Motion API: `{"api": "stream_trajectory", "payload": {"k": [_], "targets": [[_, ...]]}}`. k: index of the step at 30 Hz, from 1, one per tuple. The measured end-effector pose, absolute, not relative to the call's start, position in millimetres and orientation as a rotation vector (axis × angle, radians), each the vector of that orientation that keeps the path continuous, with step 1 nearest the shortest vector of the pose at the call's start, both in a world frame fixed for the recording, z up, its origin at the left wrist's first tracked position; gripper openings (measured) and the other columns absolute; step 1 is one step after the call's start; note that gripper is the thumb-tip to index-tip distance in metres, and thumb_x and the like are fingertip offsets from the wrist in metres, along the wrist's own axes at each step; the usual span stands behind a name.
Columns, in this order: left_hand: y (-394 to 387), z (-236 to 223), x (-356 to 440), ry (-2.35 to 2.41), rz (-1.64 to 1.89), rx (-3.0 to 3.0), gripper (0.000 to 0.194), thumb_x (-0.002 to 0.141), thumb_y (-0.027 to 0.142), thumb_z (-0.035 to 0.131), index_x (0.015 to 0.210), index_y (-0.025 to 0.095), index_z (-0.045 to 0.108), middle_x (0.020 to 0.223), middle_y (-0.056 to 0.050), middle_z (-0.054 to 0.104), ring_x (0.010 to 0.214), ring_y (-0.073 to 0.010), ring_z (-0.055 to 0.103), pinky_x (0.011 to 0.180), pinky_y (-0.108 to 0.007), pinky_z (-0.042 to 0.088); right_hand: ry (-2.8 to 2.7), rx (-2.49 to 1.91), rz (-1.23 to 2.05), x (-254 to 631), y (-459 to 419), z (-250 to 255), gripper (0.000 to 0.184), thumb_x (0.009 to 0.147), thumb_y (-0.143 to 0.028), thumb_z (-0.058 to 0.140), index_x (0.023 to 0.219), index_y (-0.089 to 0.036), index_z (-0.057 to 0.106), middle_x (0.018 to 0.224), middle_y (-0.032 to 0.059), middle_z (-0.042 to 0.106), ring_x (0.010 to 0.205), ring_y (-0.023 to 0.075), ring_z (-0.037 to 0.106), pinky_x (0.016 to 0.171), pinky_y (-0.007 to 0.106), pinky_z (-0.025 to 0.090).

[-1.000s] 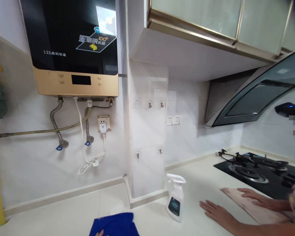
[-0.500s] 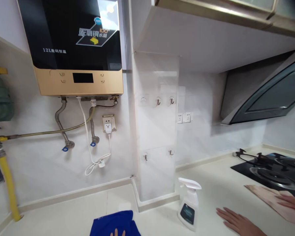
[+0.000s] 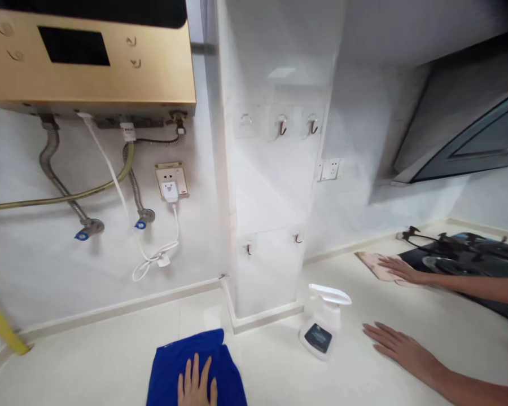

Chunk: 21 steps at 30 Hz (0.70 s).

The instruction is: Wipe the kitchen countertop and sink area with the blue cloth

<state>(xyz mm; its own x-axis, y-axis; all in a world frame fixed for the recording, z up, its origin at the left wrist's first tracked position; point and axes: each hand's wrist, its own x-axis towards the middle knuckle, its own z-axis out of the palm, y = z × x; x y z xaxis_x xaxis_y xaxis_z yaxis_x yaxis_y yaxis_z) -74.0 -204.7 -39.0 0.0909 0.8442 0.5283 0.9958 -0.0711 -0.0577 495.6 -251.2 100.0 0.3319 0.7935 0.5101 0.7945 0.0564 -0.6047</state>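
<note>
A blue cloth (image 3: 186, 361) lies on the white counter (image 3: 110, 361) at the bottom middle. My left hand (image 3: 197, 384) rests flat on it, fingers stretched out and pointing to the wall; only the fingers show above the frame edge. My right hand is out of view. A white spray bottle (image 3: 324, 327) with a dark label stands to the right of the cloth, by the foot of a tiled column.
Another person's two hands come in from the right: one flat on the counter (image 3: 395, 347), one on a pinkish cloth (image 3: 375, 264) beside the black gas hob (image 3: 469, 262). A gold water heater (image 3: 88, 62) with hoses and a plugged socket (image 3: 170, 181) hangs on the wall.
The view has tilted down and moved closer. My hand has slid further up onto the blue cloth. The other person's far hand and pinkish cloth now sit further back along the hob.
</note>
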Motion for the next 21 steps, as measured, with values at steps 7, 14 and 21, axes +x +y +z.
{"api": "stream_trajectory", "payload": {"k": [7,14,21], "targets": [[-167.7,-11.7,-65.2,-1.867,-0.516,-2.067,0.048,0.095,0.03,0.04,0.142,0.033,0.048,0.152,-0.01,0.048,0.141,-0.0305,0.045,0.112,-0.054,0.044,-1.379,-1.799,0.266,496.2,-239.9,59.3,0.055,0.087,-0.032,0.024,0.108,-0.023,0.074,0.104,0.0059,0.069,0.106,0.029,0.066,0.078,0.044,0.048],[-108.1,2.1,-39.5,-1.92,-0.52,-2.164,0.048,0.096,0.031,0.041,0.144,0.031,0.048,0.153,-0.012,0.046,0.143,-0.0327,0.042,0.115,-0.057,0.039,-1.305,-1.905,0.215,472.1,-238.2,13.9,0.046,0.079,-0.037,0.047,0.12,-0.031,0.068,0.114,0.0064,0.069,0.115,0.0347,0.062,0.076,0.048,0.048],[-35.3,7.4,-18.0,-1.915,-0.488,-2.259,0.049,0.095,0.028,0.039,0.143,0.023,0.051,0.156,-0.014,0.042,0.146,-0.0329,0.035,0.119,-0.056,0.033,-1.505,-1.995,0.303,535.3,-224.9,24.5,0.049,0.077,-0.038,0.044,0.116,-0.026,0.072,0.115,0.0094,0.069,0.115,0.0356,0.059,0.081,0.054,0.049]]}}
